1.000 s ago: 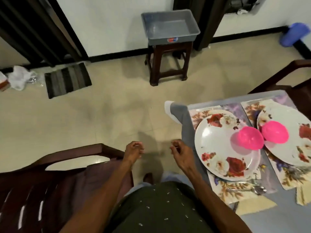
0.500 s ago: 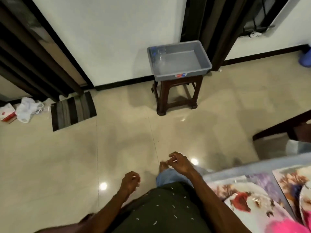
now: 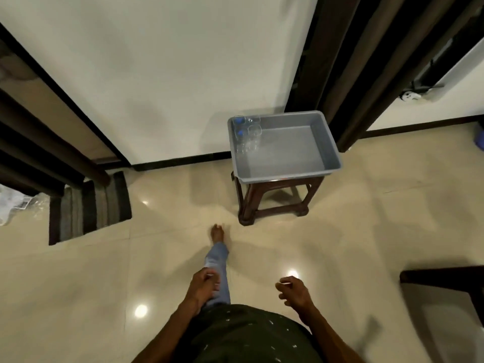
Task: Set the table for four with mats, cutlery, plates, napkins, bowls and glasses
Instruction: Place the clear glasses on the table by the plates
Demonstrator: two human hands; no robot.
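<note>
While the grey plastic tub (image 3: 322, 142) sits on a dark wooden stool (image 3: 275, 200) by the far wall, the only stuff inside it is the glasses (image 3: 247, 132), bunched in its far-left corner. Looks like 4 clear tumblers, tho they overlap w/ the see-through glass so I can't swear to the count. Two of them show a blue spot, can't tell what that is. Rest of the tub floor is bare grey, smooth, rectangular w/ rounded corners and a flared rim.

Hands: left hand (image 3: 203, 285) hangs low w/ fingers loosely curled, holding nothing, in front of a light blue jeans leg. Right hand (image 3: 294, 292) same deal, fingers loosely curled, nothing in it, well apart from the tub. One bare foot (image 3: 217, 233) is near the stool's left leg.

Floor is glossy cream tile w/ 3 light reflections. One striped grey/black mat (image 3: 89, 205) lies on the left, next to dark curtains (image 3: 39, 142). A dark chair arm (image 3: 442, 277) pokes in at near right.
</note>
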